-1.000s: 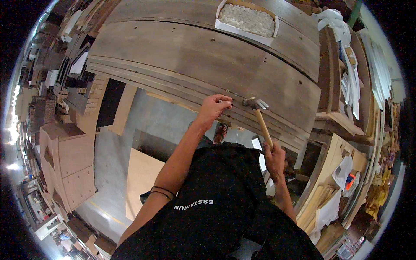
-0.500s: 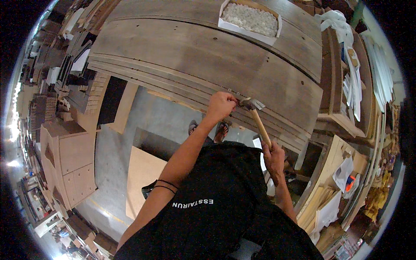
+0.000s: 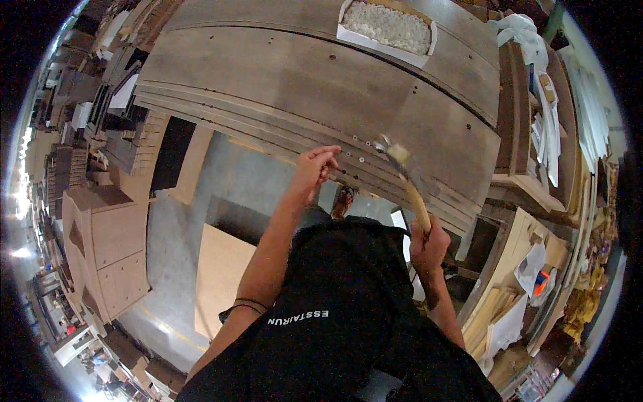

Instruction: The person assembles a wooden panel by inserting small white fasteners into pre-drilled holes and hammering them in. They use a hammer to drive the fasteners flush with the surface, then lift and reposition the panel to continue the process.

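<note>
My right hand (image 3: 430, 244) is wrapped round the wooden handle of a hammer (image 3: 416, 201). Its head, smeared by motion, is raised over the near edges of the stacked brown boards (image 3: 268, 80). To the left, by those same edges, is my left hand (image 3: 316, 171), its fingers curled together; whatever may be in them is hidden. Several small white round plugs sit in the board edges between my hands, one plug (image 3: 362, 160) nearest the hammer. Dark holes show along the same edges.
An open white box (image 3: 388, 30) full of small whitish pieces stands on the boards at the far side. Shelving with papers (image 3: 546, 134) rises at the right. Below it is a wooden bin (image 3: 499, 308). A wooden cabinet (image 3: 110, 248) stands on the floor at left.
My left hand has drawn back to the left from the board edge. The hammer has swung up and away, its head now blurred. White plugs hidden before now show.
</note>
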`<state>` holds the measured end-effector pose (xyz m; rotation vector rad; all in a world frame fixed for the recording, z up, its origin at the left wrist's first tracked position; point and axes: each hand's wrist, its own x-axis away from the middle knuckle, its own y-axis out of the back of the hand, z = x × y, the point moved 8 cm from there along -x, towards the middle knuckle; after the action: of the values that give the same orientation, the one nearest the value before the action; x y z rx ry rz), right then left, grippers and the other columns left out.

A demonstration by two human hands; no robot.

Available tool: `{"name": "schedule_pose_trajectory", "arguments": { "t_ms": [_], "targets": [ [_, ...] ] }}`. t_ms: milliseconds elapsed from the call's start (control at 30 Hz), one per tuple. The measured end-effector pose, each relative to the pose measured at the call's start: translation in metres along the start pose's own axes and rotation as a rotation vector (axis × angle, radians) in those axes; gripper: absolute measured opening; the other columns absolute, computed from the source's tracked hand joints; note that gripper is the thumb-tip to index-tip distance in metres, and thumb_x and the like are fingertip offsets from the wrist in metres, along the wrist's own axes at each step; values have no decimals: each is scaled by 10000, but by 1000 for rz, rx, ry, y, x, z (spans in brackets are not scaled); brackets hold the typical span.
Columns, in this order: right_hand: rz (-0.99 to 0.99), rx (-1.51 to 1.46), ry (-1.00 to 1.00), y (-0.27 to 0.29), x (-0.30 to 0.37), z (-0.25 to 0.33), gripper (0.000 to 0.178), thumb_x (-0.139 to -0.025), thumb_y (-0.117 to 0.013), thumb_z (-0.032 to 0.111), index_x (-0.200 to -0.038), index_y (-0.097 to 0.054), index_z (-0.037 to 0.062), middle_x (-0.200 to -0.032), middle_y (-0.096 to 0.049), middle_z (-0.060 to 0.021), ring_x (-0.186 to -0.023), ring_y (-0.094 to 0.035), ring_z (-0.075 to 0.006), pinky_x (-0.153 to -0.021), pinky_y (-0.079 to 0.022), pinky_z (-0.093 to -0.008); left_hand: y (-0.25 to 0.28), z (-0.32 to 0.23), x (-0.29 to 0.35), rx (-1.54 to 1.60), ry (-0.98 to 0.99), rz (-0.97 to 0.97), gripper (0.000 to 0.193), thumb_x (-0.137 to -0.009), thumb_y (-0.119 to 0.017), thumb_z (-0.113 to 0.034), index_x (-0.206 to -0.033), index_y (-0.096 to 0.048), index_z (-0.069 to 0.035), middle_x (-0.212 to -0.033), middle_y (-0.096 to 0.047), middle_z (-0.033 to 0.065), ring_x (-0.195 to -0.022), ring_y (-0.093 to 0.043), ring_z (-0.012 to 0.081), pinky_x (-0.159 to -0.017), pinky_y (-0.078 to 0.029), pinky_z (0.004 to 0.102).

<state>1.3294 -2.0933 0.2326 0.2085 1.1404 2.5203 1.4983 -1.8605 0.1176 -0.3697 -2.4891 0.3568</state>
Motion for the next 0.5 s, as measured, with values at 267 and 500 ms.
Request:
{"name": "schedule_pose_trajectory", "arguments": {
  "t_ms": [267,500],
  "targets": [
    [233,379,-34,-32,-6,-23,332,-891,-560,371,-825,-494,53,-608,-571,-193,-574,-574,-389,-528,-427,-466,6,-9,24,73,2,-12,130,-909,-571,-187,-944,-635,-80,-705,-594,-18,-495,-426,24,-421,-320,153],
    [260,423,32,-45,3,-28,299,-889,-576,339,-841,-513,51,-625,-582,-183,-563,-575,-379,-516,-432,-476,20,19,22,105,60,-46,105,-884,-630,-182,-907,-620,-80,-694,-585,-10,-494,-413,29,-433,-313,182]
  ]
}}
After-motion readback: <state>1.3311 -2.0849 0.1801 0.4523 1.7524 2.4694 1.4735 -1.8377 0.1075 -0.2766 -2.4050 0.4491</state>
